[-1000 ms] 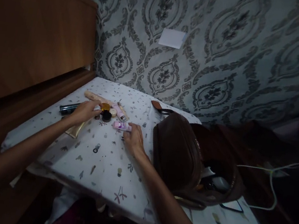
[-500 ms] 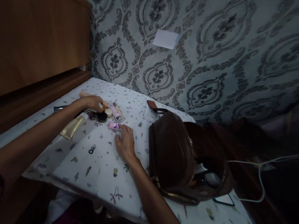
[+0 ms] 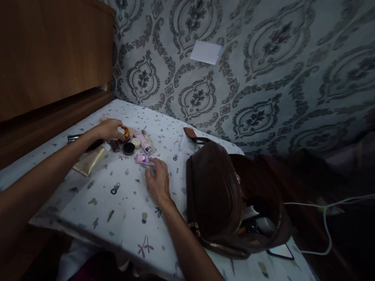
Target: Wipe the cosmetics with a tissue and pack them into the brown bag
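Note:
My left hand (image 3: 111,130) is closed around a small amber-coloured item (image 3: 124,133), partly hidden by the fingers, among a cluster of cosmetics. Just right of it lie a black round jar (image 3: 128,149), a small cream-coloured jar (image 3: 135,142) and a lilac tube with a silvery cap (image 3: 143,142). A gold squeeze tube (image 3: 91,160) lies below the left wrist. My right hand (image 3: 158,181) has its thumb and fingers at the right end of a small pink tube (image 3: 142,159), which lies low over the tablecloth.
An unzipped brown leather bag (image 3: 212,193) stands to the right, with several things inside. A dark-edged flat object (image 3: 282,251) shows beside it. The patterned white cloth (image 3: 117,210) covers the table. A wooden cabinet (image 3: 41,42) borders the left, and white cables (image 3: 329,233) run at far right.
My left hand has shifted slightly left with the amber-coloured item, away from the black jar, which shows more fully. My right hand stays at the pink tube.

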Demonstrator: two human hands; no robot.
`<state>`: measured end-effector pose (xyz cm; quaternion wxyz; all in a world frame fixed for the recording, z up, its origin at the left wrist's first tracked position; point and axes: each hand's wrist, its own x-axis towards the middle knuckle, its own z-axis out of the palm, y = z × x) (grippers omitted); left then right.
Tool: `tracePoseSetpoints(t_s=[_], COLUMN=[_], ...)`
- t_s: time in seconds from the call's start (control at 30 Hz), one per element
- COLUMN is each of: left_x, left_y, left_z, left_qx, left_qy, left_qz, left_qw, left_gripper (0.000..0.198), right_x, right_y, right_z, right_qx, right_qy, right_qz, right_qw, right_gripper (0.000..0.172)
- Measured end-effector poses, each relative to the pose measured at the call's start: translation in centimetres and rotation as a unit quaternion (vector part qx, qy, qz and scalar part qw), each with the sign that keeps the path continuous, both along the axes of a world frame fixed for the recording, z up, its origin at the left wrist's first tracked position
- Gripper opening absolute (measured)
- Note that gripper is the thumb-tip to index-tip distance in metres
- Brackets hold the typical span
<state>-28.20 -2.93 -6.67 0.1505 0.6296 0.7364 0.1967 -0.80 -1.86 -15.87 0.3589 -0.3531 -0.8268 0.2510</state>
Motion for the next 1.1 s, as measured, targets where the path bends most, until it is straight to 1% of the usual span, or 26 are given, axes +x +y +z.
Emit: tracePoseSetpoints(t_s=[0.07, 0.13, 0.2, 0.27, 0.3, 0.33, 0.4, 0.47, 0.53, 0.6, 0.63, 0.7, 0.73, 0.8, 0.87, 0.97, 1.03, 1.1], left_x=[0.2, 1.1, 2.7, 4.8, 5.8, 6.8, 8.1, 8.7, 8.6, 8.8, 9.0, 10.2, 11.0, 12.7, 13.9, 14.3, 13.8, 13.2], left_y=[-0.7, -1.5, -2.4, -3.3, -3.7, -4.0, -4.6, -5.0, -5.5, -6.0, -6.2, -6.7, -6.9, -7.0, -6.8, -6.1, -5.6, -5.3], left_z=[0.5, 0.8, 0.9, 0.6, 0.3, 0.0, -0.7, -1.3, -1.8, -2.1, -2.3, -2.9, -3.2, -3.9, -4.4, -4.7, -4.8, -5.2], left_qx=[0.023, 0.035, 0.035, 0.027, 0.022, 0.021, 0.017, 0.023, 0.052, 0.095, 0.119, 0.162, 0.18, 0.192, 0.191, 0.177, 0.162, 0.159], left_qy=[-0.027, -0.059, -0.089, -0.123, -0.156, -0.181, -0.201, -0.211, -0.227, -0.244, -0.248, -0.231, -0.207, -0.126, -0.094, -0.134, -0.169, -0.197], left_qz=[-0.018, -0.052, -0.095, -0.142, -0.179, -0.204, -0.23, -0.211, -0.156, -0.098, -0.084, -0.093, -0.113, -0.154, -0.163, -0.13, -0.106, -0.08], left_qw=[0.999, 0.996, 0.991, 0.982, 0.971, 0.962, 0.952, 0.954, 0.96, 0.96, 0.958, 0.955, 0.955, 0.961, 0.963, 0.966, 0.966, 0.964], left_gripper=[0.052, 0.054, 0.052, 0.049, 0.045, 0.042, 0.039, 0.044, 0.051, 0.049, 0.044, 0.036, 0.034, 0.034, 0.034, 0.034, 0.034, 0.034], right_x=[0.0, -0.1, -0.4, -0.7, -0.8, -0.9, -1.0, -0.8, -0.5, -0.3, -0.3, -0.3, -0.3, -0.3, -0.3, -0.3, -0.2, -0.2], right_y=[0.1, 0.2, 0.1, -0.3, -0.5, -0.7, -1.1, -1.4, -1.5, -1.7, -1.8, -2.0, -2.2, -2.4, -2.5, -2.5, -2.4, -2.3], right_z=[-0.1, -0.2, -0.3, -0.4, -0.4, -0.5, -0.5, -0.4, -0.3, 0.0, 0.1, 0.4, 0.5, 0.6, 0.6, 0.3, 0.2, 0.1], right_qx=[0.003, 0.009, 0.005, -0.015, -0.03, -0.045, -0.073, -0.092, -0.104, -0.115, -0.121, -0.131, -0.133, -0.129, -0.124, -0.114, -0.104, -0.096], right_qy=[0.032, 0.064, 0.093, 0.113, 0.12, 0.126, 0.135, 0.14, 0.136, 0.123, 0.115, 0.101, 0.097, 0.094, 0.091, 0.081, 0.086, 0.102], right_qz=[0.003, 0.017, 0.045, 0.084, 0.101, 0.115, 0.126, 0.117, 0.1, 0.083, 0.077, 0.069, 0.069, 0.07, 0.07, 0.066, 0.077, 0.099], right_qw=[0.999, 0.998, 0.995, 0.99, 0.987, 0.984, 0.98, 0.979, 0.98, 0.982, 0.983, 0.984, 0.984, 0.985, 0.986, 0.988, 0.988, 0.985], right_gripper=[0.036, 0.037, 0.044, 0.058, 0.064, 0.067, 0.064, 0.058, 0.057, 0.056, 0.055, 0.05, 0.047, 0.043, 0.037, 0.03, 0.035, 0.045])
